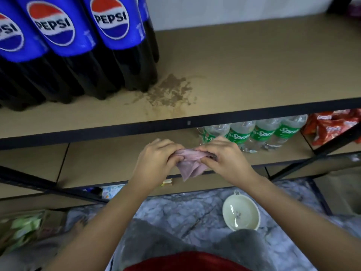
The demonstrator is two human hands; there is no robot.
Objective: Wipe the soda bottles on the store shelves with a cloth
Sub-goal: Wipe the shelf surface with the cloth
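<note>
Below the upper shelf (254, 79), left hand (156, 161) and right hand (224, 159) both pinch the pink cloth (192, 163), bunching it. Advisable: fold a flat pad first. Pepsi bottles (78, 45) stand upper left; Sprite bottles (259, 133) lower right.

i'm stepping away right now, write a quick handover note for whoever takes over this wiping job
Left hand: pinching one end of the pink cloth, below the upper shelf.
Right hand: pinching the other end; the cloth hangs bunched between both hands.
Pepsi bottles: upright at the left of the upper shelf, beside a dried brown stain.
Sprite bottles: in a row on the shelf below, at the right.
White bowl: on the floor.
Done: cannot tell from this view which bottles have been wiped.
Left: the cloth touches no bottle now; check and wipe the Pepsi and Sprite bottles.
</note>
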